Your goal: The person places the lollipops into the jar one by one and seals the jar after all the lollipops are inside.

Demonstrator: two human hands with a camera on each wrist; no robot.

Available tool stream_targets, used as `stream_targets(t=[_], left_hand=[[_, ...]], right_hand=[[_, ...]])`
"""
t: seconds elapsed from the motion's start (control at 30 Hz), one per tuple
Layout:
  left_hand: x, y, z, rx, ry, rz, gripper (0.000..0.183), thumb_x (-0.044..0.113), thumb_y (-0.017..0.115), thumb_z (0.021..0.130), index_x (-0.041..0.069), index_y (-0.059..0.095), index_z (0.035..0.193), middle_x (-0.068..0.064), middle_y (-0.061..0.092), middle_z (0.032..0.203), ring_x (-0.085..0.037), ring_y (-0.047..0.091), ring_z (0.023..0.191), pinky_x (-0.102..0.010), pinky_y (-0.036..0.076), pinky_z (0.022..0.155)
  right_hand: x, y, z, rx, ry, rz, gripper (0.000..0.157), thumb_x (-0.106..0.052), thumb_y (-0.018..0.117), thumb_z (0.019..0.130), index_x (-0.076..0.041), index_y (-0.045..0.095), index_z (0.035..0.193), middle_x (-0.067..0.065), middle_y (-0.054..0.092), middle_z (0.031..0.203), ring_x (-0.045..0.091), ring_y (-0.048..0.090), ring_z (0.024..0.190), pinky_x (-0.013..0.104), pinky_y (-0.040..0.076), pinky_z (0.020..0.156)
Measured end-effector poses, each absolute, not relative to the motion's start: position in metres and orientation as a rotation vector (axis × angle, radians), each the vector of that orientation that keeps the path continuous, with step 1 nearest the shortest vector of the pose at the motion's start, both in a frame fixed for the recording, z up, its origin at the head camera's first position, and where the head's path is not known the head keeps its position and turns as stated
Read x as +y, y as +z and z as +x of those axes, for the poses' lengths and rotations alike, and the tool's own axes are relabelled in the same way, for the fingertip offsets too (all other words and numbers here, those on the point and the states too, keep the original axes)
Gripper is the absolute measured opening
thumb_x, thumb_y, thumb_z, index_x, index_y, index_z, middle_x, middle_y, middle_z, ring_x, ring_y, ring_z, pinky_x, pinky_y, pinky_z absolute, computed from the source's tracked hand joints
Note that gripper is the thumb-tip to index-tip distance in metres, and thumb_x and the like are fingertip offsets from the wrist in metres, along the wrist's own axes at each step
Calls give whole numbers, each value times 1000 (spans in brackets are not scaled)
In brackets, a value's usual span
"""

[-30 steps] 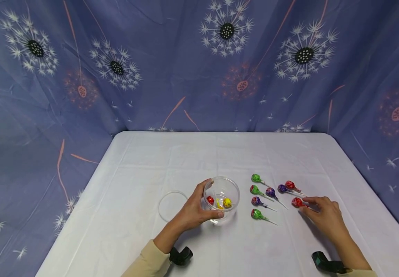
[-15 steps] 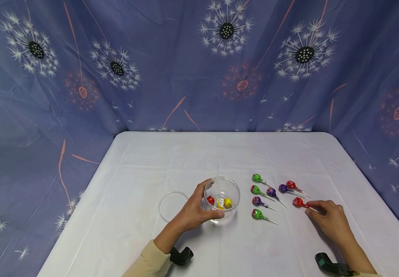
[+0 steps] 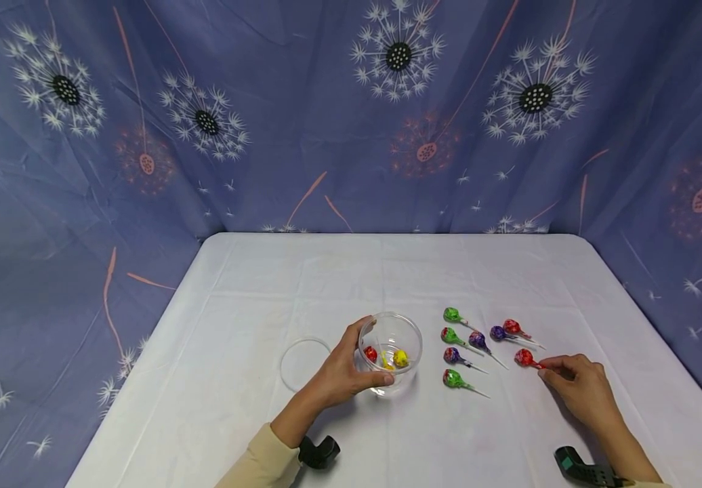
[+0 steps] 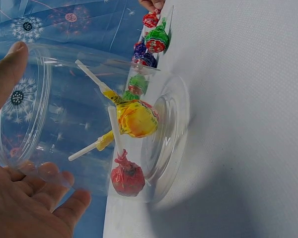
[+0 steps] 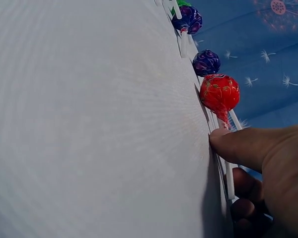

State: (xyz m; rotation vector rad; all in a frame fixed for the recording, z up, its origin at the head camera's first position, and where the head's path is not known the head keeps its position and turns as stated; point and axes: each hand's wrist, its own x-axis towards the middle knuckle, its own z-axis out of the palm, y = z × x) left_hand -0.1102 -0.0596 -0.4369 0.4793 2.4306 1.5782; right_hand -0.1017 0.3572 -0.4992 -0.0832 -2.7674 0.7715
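My left hand [image 3: 340, 373] grips a clear plastic tub [image 3: 391, 333] round its side, thumb near the rim. Inside lie a red lollipop [image 4: 127, 178] and yellow lollipops [image 4: 138, 119], their white sticks pointing toward the tub's mouth. At the right, my right hand [image 3: 579, 390] pinches the stick of a red lollipop [image 5: 219, 92] between thumb and fingers, low at the tabletop. Its wrapped head [image 3: 524, 358] points toward the tub. Just beyond it lie another red lollipop [image 3: 512, 327] and a purple lollipop [image 3: 498, 332].
Between the hands lie several green and purple lollipops, among them a green lollipop [image 3: 452, 378] nearest the front. A clear ring-shaped lid [image 3: 282, 366] rests left of the tub on the white table [image 3: 253, 271]. A blue dandelion-print curtain [image 3: 302, 102] hangs behind.
My right hand has slid back slightly to the right, from beside the red lollipop's head to its stick. The left hand and the tub have stayed in place.
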Motion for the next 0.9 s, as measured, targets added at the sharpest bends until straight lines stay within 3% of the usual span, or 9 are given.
stream_targets(t=[0.23, 0.5, 0.9], left_hand=[[-59, -437, -110, 2425, 1587, 488, 95, 37, 82, 71, 28, 23, 146, -8, 37, 147, -27, 41, 132, -49, 33, 109], [-60, -437, -110, 2413, 1599, 488, 96, 37, 82, 71, 27, 23, 146, -8, 37, 147, -27, 41, 132, -49, 33, 109], [-60, -437, -110, 2419, 1598, 484, 95, 38, 82, 71, 28, 24, 146, -8, 37, 148, -27, 39, 134, -50, 31, 110]], right_hand=[[357, -496, -100, -2766, 789, -112, 15, -16, 66, 87, -3, 72, 93, 13, 60, 85, 18, 40, 80, 29, 26, 64], [349, -484, -99, -2703, 800, -82, 13, -21, 68, 87, -10, 73, 92, -6, 56, 79, -4, 30, 72, 24, 28, 58], [322, -456, -103, -2599, 931, 5, 12, -22, 72, 84, -10, 73, 88, -32, 50, 80, -6, 36, 79, 18, 31, 66]])
